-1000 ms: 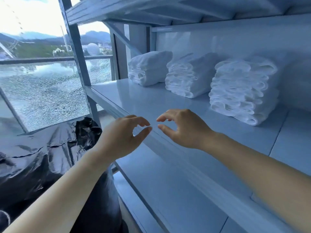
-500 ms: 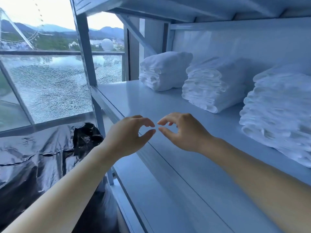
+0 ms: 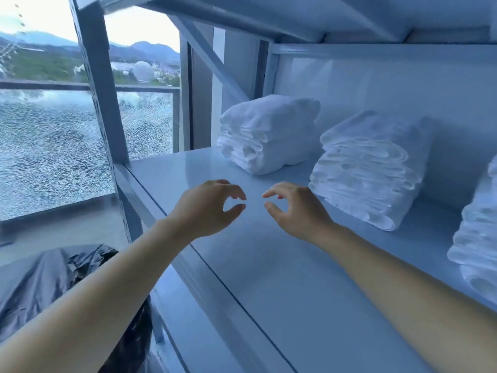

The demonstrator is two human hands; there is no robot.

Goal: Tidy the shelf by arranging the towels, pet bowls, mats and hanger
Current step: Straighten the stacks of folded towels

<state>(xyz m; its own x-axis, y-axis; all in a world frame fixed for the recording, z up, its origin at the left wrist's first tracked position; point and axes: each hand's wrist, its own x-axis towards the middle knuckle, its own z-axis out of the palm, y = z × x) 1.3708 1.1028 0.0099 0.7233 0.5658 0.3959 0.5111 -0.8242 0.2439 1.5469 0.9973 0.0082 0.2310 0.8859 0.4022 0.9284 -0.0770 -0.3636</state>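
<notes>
Three stacks of folded white towels stand along the back of a pale blue-grey metal shelf (image 3: 269, 278): a left stack (image 3: 266, 133), a middle stack (image 3: 368, 168) and a right stack (image 3: 478, 238) cut off by the frame edge. My left hand (image 3: 207, 208) and my right hand (image 3: 295, 208) hover side by side over the bare front part of the shelf, fingers loosely curled, thumbs and fingertips facing each other. Neither hand holds anything. The right hand is just in front of the middle stack.
The shelf's upright post (image 3: 99, 90) rises at the left, with a higher shelf board (image 3: 295, 14) overhead and a lower board (image 3: 193, 332) below. Left of the rack is a cracked glass balcony panel (image 3: 48, 157). A black plastic-covered bundle (image 3: 53, 286) lies on the floor.
The view has swung left and closer to the shelf, so the towel stacks sit further right and larger. Both hands have reached forward over the shelf, keeping the same loosely curled pose.
</notes>
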